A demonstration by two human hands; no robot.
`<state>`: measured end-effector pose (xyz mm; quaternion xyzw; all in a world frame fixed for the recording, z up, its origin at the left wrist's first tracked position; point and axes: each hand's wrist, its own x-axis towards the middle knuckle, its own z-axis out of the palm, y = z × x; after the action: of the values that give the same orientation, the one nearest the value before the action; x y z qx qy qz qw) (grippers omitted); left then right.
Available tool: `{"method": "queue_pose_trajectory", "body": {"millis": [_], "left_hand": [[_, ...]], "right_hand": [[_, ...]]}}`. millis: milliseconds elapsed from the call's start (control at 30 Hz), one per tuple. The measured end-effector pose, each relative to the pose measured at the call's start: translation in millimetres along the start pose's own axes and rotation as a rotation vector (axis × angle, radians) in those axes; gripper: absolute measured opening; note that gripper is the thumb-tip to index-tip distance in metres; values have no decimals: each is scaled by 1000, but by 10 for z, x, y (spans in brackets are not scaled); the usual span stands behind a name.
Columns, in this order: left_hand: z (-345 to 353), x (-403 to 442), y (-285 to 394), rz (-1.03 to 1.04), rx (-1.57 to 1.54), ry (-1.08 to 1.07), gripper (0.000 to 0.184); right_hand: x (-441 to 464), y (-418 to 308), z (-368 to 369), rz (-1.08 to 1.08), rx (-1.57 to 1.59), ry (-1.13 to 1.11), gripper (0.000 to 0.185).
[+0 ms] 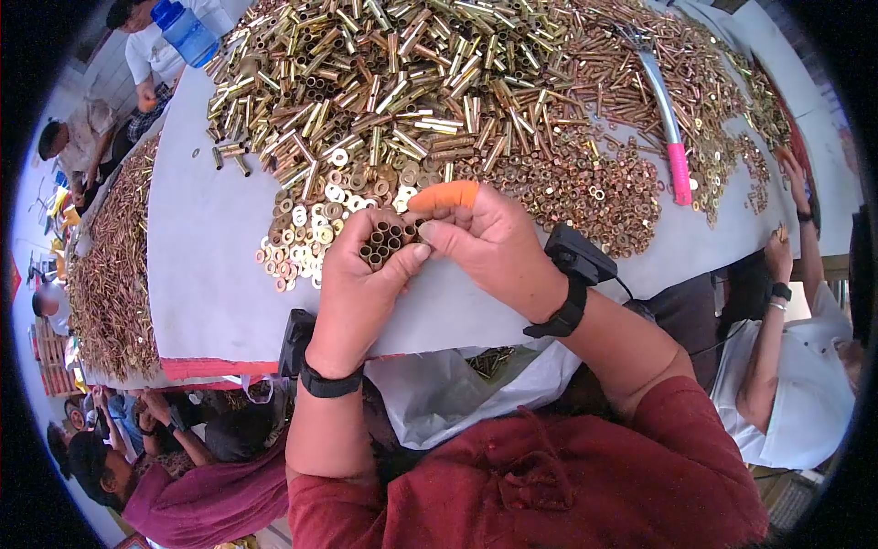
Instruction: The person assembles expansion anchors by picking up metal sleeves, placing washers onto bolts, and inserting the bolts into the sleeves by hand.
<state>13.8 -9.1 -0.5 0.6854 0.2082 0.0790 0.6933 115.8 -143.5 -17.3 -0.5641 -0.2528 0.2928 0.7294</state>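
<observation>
My left hand (pixel 352 265) is wrapped round a bundle of several short metal tubes (pixel 380 245), their open ends facing up at me. My right hand (pixel 485 240), an orange cover (pixel 444 197) on one finger, meets the bundle from the right. Its thumb and fingers close on a tube (pixel 414 227) at the bundle's edge. Just beyond both hands lie loose flat washers (pixel 302 220), and a large heap of brass-coloured tubes (pixel 384 82) rises behind them.
Small nuts (pixel 594 197) spread to the right of the hands, with a pile of bolts (pixel 585 64) beyond. A pink-handled tool (pixel 679 174) lies there. A plastic bag (pixel 466 393) hangs below the table edge. Co-workers sit on both sides; a blue bottle (pixel 187 35) stands far left.
</observation>
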Motion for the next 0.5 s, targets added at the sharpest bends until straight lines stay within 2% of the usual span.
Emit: {"method": "queue_pose_trajectory", "body": {"millis": [100,267,400,467,500], "left_hand": [[-15,16,-38,3,-46,-14,23],[7,13,40,-22,-134,0,22],[16,19,42,-85,-272,-3,20],[-3,16,35,-96,-328,11,21],[-20,14,42,-97,-362,39,20]], "right_hand": [[-18,-23,-38,20,-38,-42,26],[12,-215,-120,59,-123,-251,34],[-38,-71,-62,22,-120,-233,38],[-36,-41,-46,-326,-423,-168,33],[-34,-222,-131,-225,-620,-186,33]]}}
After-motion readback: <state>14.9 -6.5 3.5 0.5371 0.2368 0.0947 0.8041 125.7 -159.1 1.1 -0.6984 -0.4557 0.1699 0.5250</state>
